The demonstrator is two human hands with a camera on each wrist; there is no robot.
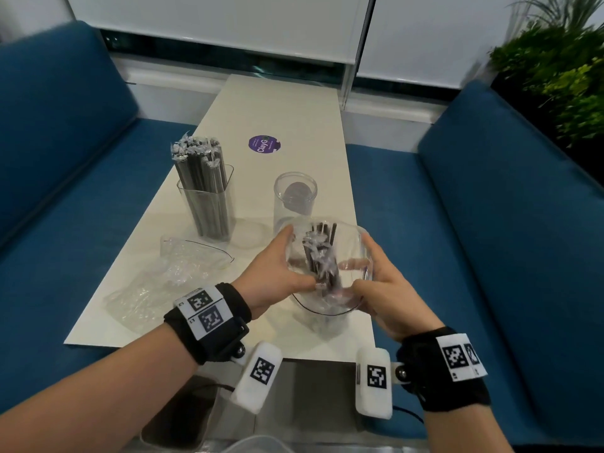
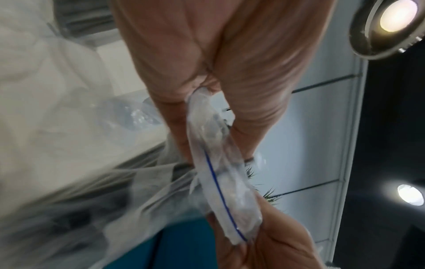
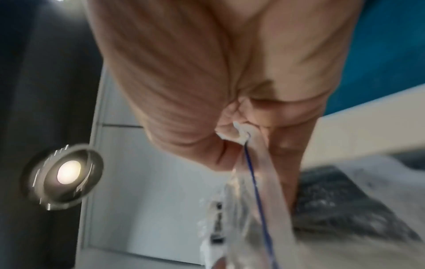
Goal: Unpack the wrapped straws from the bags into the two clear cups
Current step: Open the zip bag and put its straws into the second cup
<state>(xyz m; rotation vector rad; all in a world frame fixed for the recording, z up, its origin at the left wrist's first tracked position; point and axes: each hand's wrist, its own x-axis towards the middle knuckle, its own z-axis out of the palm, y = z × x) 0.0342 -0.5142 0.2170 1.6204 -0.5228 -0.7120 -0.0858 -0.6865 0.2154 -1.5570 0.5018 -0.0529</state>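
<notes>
A clear zip bag (image 1: 327,302) with dark wrapped straws (image 1: 318,256) inside stands near the table's front edge, its mouth spread wide. My left hand (image 1: 277,273) pinches the bag's left rim and my right hand (image 1: 379,282) pinches its right rim. The wrist views show the blue zip line of the bag (image 2: 220,191) (image 3: 255,183) caught between my fingers. Behind the bag stands an empty clear cup (image 1: 295,201). To its left, a second clear cup (image 1: 209,207) is packed with wrapped straws (image 1: 199,165).
Crumpled empty clear bags (image 1: 170,273) lie on the white table (image 1: 294,125) left of my hands. A purple round sticker (image 1: 264,144) sits further back. Blue sofa seats (image 1: 490,223) flank the table on both sides; green plants (image 1: 562,70) are at the far right.
</notes>
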